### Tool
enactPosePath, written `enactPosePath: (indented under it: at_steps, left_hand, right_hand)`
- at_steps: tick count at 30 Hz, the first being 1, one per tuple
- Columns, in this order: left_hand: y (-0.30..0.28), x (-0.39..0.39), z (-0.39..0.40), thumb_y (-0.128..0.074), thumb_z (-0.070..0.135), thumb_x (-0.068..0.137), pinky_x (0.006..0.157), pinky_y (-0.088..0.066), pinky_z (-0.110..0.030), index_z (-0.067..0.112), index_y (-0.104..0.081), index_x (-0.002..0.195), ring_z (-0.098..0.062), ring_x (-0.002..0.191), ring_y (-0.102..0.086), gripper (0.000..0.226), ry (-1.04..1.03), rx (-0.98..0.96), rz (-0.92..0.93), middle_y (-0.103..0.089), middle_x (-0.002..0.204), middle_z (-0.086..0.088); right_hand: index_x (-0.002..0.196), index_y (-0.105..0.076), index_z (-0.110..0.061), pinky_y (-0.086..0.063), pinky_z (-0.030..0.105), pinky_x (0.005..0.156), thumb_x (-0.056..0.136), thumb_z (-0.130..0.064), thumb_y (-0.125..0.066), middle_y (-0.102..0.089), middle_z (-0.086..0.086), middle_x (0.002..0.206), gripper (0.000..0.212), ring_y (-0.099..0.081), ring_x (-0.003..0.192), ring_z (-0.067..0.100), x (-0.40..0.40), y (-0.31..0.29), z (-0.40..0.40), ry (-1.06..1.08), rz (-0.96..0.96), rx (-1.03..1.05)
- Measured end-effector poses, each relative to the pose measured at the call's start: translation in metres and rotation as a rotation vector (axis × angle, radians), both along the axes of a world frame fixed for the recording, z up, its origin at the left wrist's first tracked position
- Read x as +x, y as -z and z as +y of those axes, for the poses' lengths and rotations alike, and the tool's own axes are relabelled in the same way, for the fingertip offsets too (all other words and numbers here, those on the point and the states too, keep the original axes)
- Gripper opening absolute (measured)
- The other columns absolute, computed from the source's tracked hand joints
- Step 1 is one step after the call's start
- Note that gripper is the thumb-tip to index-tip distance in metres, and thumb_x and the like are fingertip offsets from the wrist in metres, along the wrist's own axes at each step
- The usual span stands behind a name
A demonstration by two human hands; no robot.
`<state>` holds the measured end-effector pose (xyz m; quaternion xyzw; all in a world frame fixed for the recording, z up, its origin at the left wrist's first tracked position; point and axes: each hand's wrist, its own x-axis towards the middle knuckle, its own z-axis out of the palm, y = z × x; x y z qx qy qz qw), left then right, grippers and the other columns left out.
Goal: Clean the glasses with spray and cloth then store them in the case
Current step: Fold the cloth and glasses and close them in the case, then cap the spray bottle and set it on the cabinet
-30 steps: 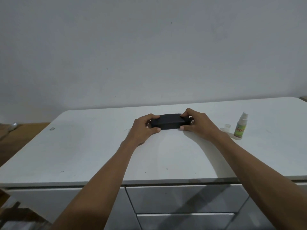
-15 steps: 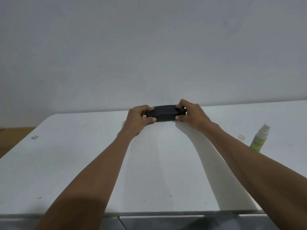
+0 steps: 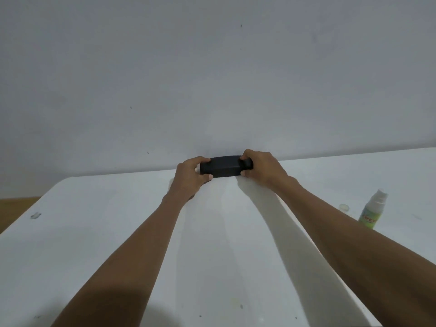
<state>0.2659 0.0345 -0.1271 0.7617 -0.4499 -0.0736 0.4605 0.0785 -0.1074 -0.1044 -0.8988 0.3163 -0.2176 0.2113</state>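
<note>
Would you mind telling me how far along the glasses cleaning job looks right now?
Apparently at the end, or at the very start: the black case looks closed, held at its ends by the left hand and right hand. No glasses or cloth show. The spray bottle stands uncapped, its cap beside it; recapping remains.

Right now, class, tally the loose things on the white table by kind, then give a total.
Black case, held at its ends by the left hand and right hand: 1
Spray bottle: 1
Small clear cap: 1
Total: 3
</note>
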Motion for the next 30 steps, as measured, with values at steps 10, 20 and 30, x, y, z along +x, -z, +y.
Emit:
enactPosePath:
  at_steps: [10,20,30]
  left_hand:
    - [-0.056,-0.133,-0.011,-0.086,0.033,0.076,0.093,-0.049,-0.031,0.024,-0.07,0.123,-0.017,0.107,-0.061,0.05,0.171,-0.019,-0.146,-0.068,0.121,0.0]
    - [-0.033,-0.26,-0.028,-0.078,0.018,0.086,0.084,-0.047,-0.027,0.029,-0.056,0.14,-0.017,0.102,-0.059,0.059,0.431,0.159,-0.058,-0.061,0.13,-0.003]
    - [-0.006,-0.288,-0.035,-0.061,0.001,0.08,0.066,-0.057,-0.037,0.019,-0.074,0.092,-0.023,0.075,-0.069,0.026,0.381,0.11,-0.071,-0.071,0.082,-0.002]
  right_hand:
    - [0.118,-0.071,-0.021,-0.054,0.038,0.088,0.091,-0.03,-0.073,-0.07,0.006,0.121,0.028,-0.065,0.108,0.023,-0.095,-0.092,0.04,0.156,-0.173,-0.141]
    - [0.13,-0.061,-0.025,-0.053,0.032,0.086,0.085,-0.05,-0.075,-0.068,0.003,0.116,0.053,-0.064,0.101,0.019,-0.24,-0.074,0.079,0.409,-0.459,0.045]
    - [0.119,-0.065,-0.022,-0.062,0.042,0.085,0.086,-0.027,-0.079,-0.074,0.001,0.104,0.036,-0.075,0.088,0.017,-0.249,0.006,0.091,0.412,-0.484,0.266]
